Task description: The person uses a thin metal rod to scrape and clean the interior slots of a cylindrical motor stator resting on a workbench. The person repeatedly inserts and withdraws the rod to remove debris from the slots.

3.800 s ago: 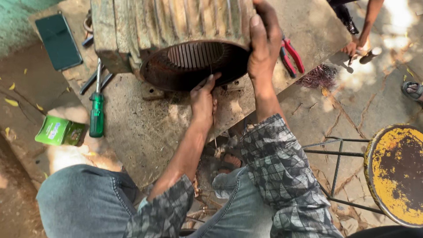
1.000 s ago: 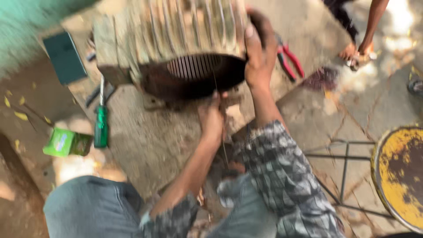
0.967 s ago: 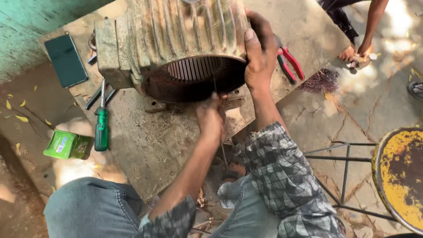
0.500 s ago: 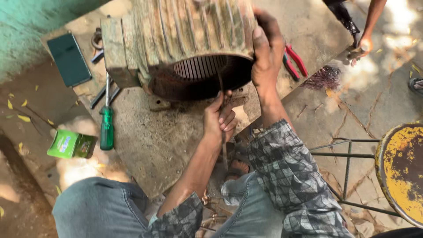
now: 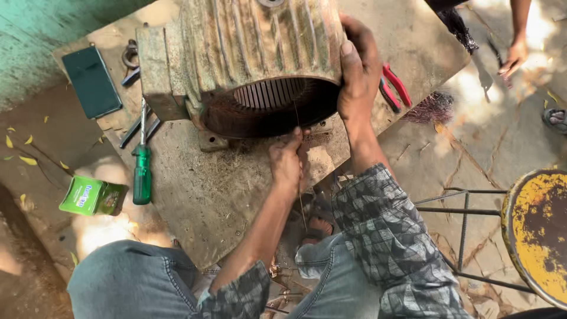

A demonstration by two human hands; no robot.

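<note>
At the motor housing's point(image 5: 260, 53) open mouth, a thin wire point(image 5: 297, 121) is pinched in the left hand point(image 5: 287, 159) while the rim is clamped by the right hand point(image 5: 359, 71); a steady, straight pull seems called for.

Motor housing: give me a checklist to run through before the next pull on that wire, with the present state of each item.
1. Right hand braces motor housing rim: ok.
2. Left hand pinches the thin wire: ok.
3. Wire free inside the slots: cannot tell.
4. Housing sits flat on the stone slab: ok.
5. Red pliers within reach: ok.
6. Green screwdriver clear of the hands: ok.
</note>
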